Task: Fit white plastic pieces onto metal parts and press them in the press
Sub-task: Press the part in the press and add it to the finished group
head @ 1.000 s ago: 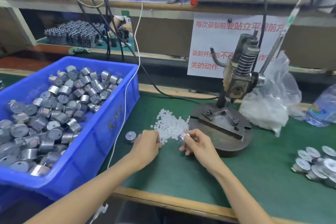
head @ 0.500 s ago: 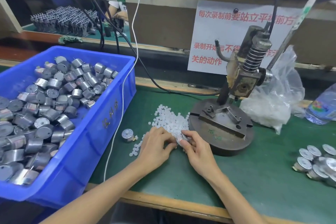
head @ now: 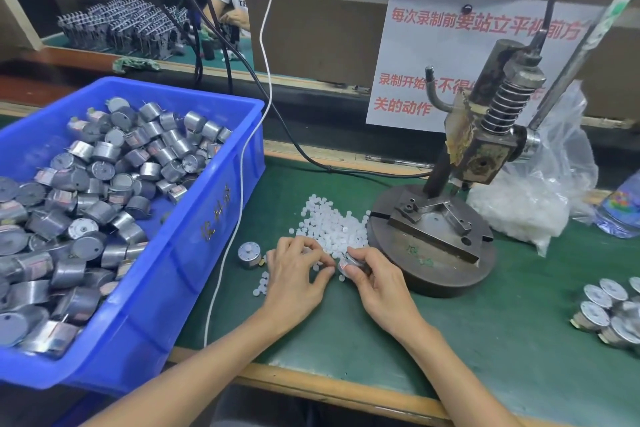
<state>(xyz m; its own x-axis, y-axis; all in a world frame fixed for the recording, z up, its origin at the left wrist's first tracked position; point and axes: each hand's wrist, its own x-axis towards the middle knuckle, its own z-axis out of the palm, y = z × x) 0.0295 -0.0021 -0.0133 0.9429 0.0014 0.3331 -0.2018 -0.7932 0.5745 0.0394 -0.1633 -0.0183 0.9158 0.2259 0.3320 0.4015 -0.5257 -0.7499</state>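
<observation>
The left hand (head: 298,279), just right of the blue bin (head: 194,253), curls its fingers over the near edge of the white plastic pieces (head: 332,225), likely picking one out; whether one is pinched cannot be told. The right hand (head: 379,282) grips a metal part (head: 350,262) beside the pile, probably ready for fitting, close to the press (head: 433,239). The part is a short silvery cylinder with a reddish label.

One blue bin (head: 214,229) holds metal parts (head: 97,204) too many to count; one press (head: 450,218); one pile of white plastic pieces (head: 332,225), uncountable; one lone metal part (head: 249,254) on the mat (head: 485,340); one held metal part (head: 349,262) in the right hand (head: 381,284); at least six capped parts (head: 594,319) at the right edge
</observation>
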